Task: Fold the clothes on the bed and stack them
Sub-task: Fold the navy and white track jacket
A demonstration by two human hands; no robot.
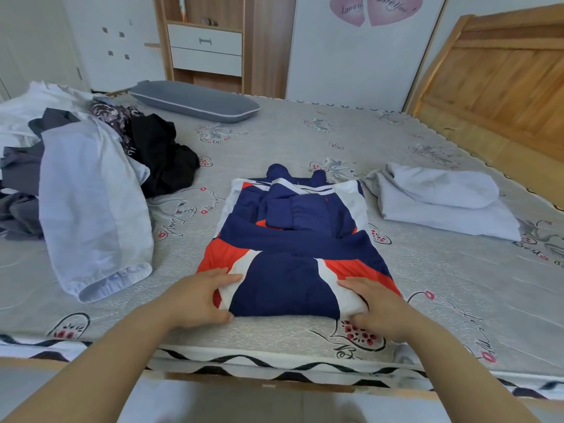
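Observation:
A navy, red and white jacket (293, 227) lies flat on the bed (427, 270) in front of me, its sleeves folded across the body and its collar at the far end. My left hand (198, 300) grips the jacket's near left corner, thumb on top and fingers under the hem. At the near right corner my right hand (375, 303) holds the hem the same way. A folded white garment (436, 199) rests to the right of the jacket.
A heap of unfolded clothes (76, 166), white, grey, black and patterned, covers the bed's left side. A grey pillow (195, 100) lies at the far edge. A wooden headboard (494, 87) stands at the right. A shelf unit with drawers (206, 47) is behind.

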